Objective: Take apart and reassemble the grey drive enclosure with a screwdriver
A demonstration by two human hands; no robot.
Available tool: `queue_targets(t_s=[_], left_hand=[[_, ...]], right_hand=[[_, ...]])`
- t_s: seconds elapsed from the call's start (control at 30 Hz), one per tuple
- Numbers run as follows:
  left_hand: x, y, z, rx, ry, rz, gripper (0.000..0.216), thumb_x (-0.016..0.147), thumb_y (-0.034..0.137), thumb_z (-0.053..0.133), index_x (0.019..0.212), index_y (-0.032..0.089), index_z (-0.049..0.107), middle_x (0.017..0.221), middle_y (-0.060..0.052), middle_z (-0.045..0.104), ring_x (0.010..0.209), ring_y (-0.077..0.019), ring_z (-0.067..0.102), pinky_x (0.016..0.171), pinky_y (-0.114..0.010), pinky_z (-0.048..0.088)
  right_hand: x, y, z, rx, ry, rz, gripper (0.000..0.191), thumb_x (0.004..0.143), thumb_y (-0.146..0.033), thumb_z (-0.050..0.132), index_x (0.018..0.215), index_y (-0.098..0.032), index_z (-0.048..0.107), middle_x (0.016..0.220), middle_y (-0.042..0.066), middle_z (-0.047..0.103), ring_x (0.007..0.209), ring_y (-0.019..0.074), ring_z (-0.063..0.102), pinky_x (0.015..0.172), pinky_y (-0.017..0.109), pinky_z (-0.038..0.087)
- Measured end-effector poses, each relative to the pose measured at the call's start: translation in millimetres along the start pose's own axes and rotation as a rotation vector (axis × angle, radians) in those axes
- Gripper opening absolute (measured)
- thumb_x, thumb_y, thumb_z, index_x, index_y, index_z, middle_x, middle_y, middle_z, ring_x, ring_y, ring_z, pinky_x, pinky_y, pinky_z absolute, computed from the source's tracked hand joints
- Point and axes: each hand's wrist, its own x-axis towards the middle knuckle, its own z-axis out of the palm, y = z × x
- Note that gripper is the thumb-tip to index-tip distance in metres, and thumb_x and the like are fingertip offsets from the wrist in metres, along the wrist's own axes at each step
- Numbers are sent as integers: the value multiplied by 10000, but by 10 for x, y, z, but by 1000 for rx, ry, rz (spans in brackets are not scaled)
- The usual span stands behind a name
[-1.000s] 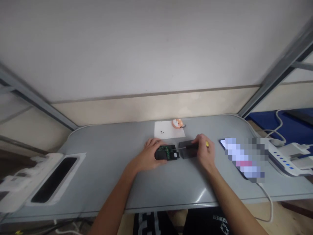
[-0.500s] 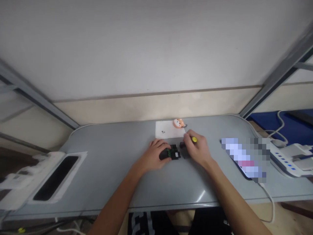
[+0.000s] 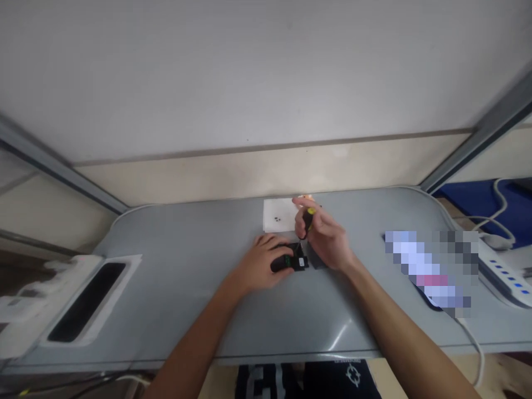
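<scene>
Under my left hand (image 3: 261,265) lies a small black device (image 3: 301,261), with bits of green circuit board and a white label showing. The curved fingers grip its left part against the desk; its exact kind is unclear, though its outline resembles an opened computer mouse. My right hand (image 3: 326,235) is closed around a screwdriver (image 3: 308,219) with a black handle and yellow end. Its thin shaft points down, with the tip at the device's upper right part. Behind the hands, several tiny dark pieces, possibly screws, (image 3: 277,219) rest on white paper (image 3: 276,209).
An orange-and-white animal-face object (image 3: 306,197) is partly hidden behind my right hand. A phone (image 3: 424,271) with a blurred screen lies right, beside a white power strip (image 3: 505,277). Leftward, a dark phone-like slab (image 3: 87,302) lies on white paper on the grey desk (image 3: 178,288).
My right hand has moved left and tilted the screwdriver upright, bringing its tip to the black device. My left hand keeps its grip. The view has shifted slightly.
</scene>
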Motion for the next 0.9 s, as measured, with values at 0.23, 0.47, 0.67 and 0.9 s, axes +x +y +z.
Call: queue_targets(t_s=[0.23,0.47,0.67,0.9], left_hand=[[6,11,-13,-9,-14,-1,239,903,374,739,1129,296,732,1346,-52,666,1295,-290,555,1133,-477,364],[9,16,-20,10,-15,1,236,898,364,750,1120,287,730,1344,-42,679,1294,-289,548,1128,-475,355],[9,14,-15,6,7,17,227,899,359,757,1109,277,731,1330,-46,690,1271,-284,562,1090,-465,374],[2,-25,32,0,40,41,227,885,346,771,1101,285,736,1315,-39,698,1258,-275,578,1092,-463,377]], right_hand=[[29,-65,-18,109,14,28,260,967,-541,560,950,-285,517,762,-2,515,654,182,492,649,324,455],[19,-87,-9,133,-26,37,339,988,-560,514,856,-252,560,734,14,496,641,186,487,667,354,467],[17,-55,-5,222,-10,38,321,928,-567,652,964,-274,527,724,-16,477,624,170,433,629,311,408],[53,-33,-35,357,-47,72,335,1034,-542,502,952,-237,611,757,7,492,673,158,463,670,301,393]])
